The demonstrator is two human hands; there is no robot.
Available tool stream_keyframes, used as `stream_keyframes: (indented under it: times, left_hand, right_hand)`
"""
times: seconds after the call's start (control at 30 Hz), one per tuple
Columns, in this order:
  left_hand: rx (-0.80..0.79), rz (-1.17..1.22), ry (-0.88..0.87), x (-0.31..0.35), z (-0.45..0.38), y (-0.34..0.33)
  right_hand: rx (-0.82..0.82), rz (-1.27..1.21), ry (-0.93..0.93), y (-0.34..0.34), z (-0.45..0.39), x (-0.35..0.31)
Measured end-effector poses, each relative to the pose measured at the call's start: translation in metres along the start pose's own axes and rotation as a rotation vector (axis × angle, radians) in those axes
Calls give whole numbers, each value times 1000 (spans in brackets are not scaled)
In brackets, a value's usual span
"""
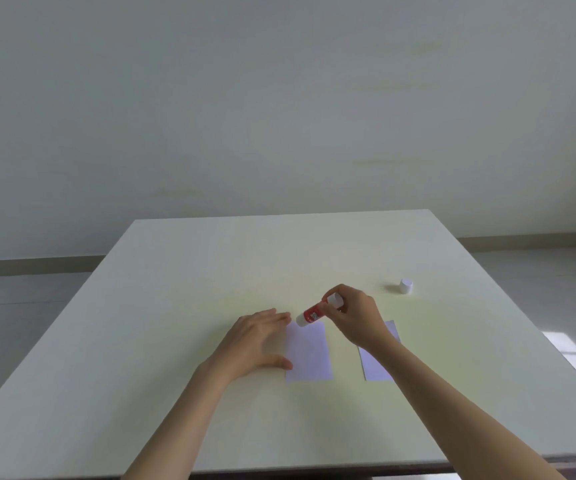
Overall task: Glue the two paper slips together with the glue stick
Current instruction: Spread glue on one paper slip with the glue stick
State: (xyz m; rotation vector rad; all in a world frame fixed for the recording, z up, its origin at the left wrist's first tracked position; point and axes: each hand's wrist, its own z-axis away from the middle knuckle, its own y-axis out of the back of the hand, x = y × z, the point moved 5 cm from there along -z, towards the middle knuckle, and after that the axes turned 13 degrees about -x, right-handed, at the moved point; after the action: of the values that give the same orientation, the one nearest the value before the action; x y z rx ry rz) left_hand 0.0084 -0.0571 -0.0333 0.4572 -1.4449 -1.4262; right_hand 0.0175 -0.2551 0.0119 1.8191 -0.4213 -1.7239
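Two white paper slips lie flat on the cream table (210,271). The left slip (309,353) is pinned along its left edge by my left hand (257,341), fingers spread flat. My right hand (352,315) grips a red-and-white glue stick (314,312), tilted with its uncapped end touching the far edge of the left slip. The right slip (376,363) lies partly under my right wrist.
The glue stick's white cap (405,286) stands on the table to the far right of my hands. The table's near edge runs along the bottom of the view. A plain wall stands behind the table.
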Motion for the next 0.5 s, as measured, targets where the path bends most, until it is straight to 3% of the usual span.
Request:
stream_keyframes:
  times: [0.5]
  left_hand:
    - [-68, -121, 33, -6, -5, -8]
  right_hand:
    - [-48, 146, 22, -22, -13, -17]
